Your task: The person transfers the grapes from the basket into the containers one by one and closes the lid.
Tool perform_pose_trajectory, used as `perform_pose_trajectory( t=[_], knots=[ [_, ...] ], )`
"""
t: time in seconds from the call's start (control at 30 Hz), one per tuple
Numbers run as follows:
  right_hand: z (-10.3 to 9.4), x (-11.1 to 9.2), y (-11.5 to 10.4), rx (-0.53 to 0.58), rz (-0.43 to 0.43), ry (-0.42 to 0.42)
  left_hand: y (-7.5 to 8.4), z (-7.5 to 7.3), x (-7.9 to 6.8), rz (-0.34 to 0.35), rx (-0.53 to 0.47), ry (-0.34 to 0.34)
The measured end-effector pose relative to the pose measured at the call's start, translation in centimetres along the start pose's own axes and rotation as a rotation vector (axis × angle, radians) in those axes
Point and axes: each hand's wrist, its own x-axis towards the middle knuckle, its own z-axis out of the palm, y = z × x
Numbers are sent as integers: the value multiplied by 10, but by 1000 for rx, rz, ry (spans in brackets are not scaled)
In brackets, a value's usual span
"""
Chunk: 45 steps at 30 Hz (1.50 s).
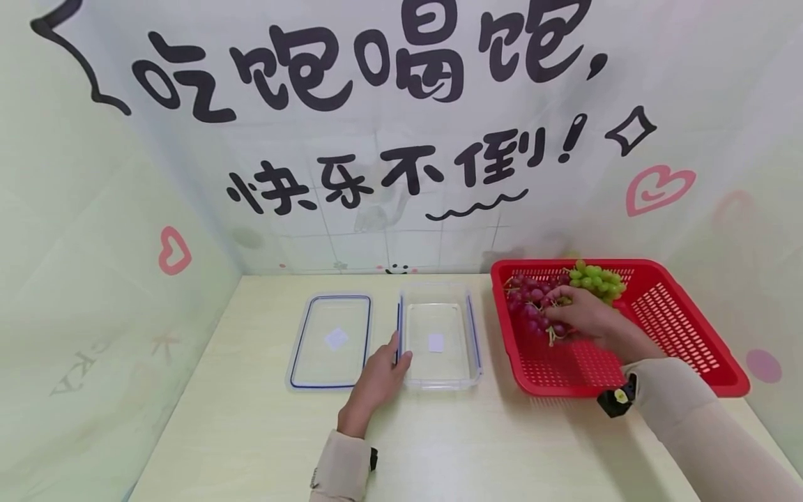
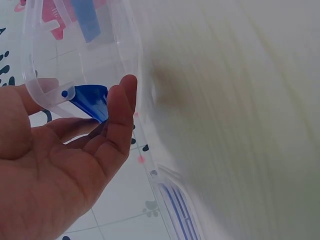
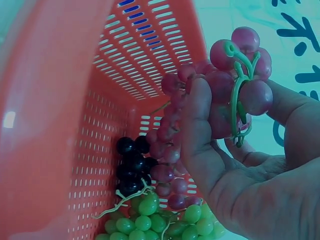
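My left hand [image 1: 380,373] is at the left wall of a clear plastic food container [image 1: 442,380], thumb at the rim and fingers outside. In the left wrist view, a blue latch [image 2: 92,100] on the container shows between thumb and fingers. My right hand [image 1: 583,314] reaches into a red slotted basket [image 1: 709,362] and grips purple-red grapes [image 3: 257,97] with a green stem. More purple-red grapes [image 3: 167,130] hang behind those fingers. Beside them in the basket are green grapes [image 1: 596,279] and black grapes [image 3: 132,162].
Left of the container, a clear lid [image 1: 329,317] with a blue seal lies flat on the pale wooden table [image 1: 251,432]. A printed white backdrop [image 1: 376,237] rises behind the table's far edge.
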Motion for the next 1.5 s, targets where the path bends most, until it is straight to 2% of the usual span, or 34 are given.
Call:
perform_pose_trajectory(
  t=[0.2, 0.37, 0.8, 1.0, 1.5],
  knots=[
    [0, -1, -6, -6, -7, 14, 3, -1, -1, 25, 15, 8],
    [-1, -3, -11, -16, -20, 24, 3, -1, 0, -4, -2, -4],
    [1, -6, -33, -13, -51, 39, 1, -2, 3, -6, 11, -6],
    [8, -4, -40, -67, -63, 54, 0, -1, 5, -15, 6, -3],
    [32, 6, -59, -19, -47, 52, 0, -2, 5, -7, 2, -6]
  ],
)
